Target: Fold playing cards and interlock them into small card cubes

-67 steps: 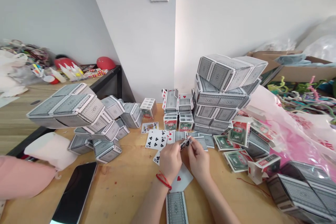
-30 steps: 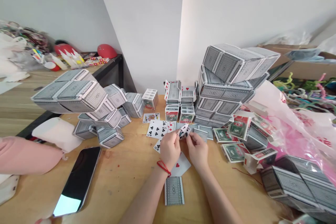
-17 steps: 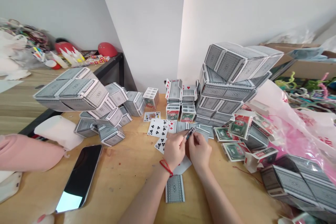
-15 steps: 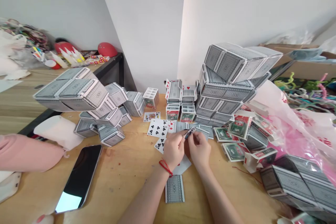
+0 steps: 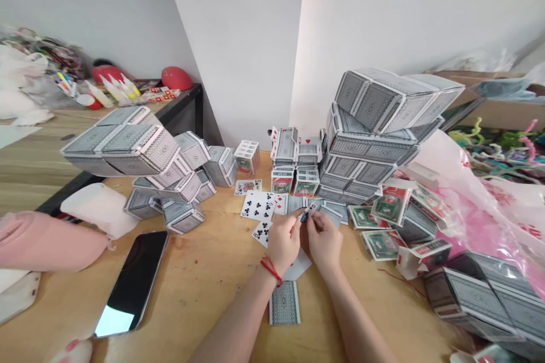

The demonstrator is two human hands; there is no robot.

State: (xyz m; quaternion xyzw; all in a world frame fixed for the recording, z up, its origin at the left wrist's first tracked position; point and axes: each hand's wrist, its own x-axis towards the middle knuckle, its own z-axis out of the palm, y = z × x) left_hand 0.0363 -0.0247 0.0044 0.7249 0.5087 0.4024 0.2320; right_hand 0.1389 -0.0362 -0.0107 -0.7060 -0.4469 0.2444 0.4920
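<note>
My left hand [image 5: 284, 240], with a red string at the wrist, and my right hand [image 5: 326, 239] meet over the wooden table [image 5: 204, 295]. Both pinch a small folded playing card piece [image 5: 307, 212] between their fingertips. Under my hands lies a face-up white card [image 5: 300, 265], mostly covered. A face-down grey-backed card [image 5: 284, 303] lies between my forearms. Loose face-up cards [image 5: 257, 206], clubs and diamonds, are spread just beyond my left hand.
Folded-card cube stacks stand at left [image 5: 128, 147] and right [image 5: 383, 119], small ones [image 5: 293, 164] at the back. Card boxes [image 5: 383, 227] lie at right beside a pink plastic bag [image 5: 477, 210]. A black phone [image 5: 135, 281] lies at left, near a pink sleeve [image 5: 46, 241].
My hands stay together on the folded card piece, turning and pressing it; it was fanned open a second ago and is now folded tighter. The view has drifted slightly.
</note>
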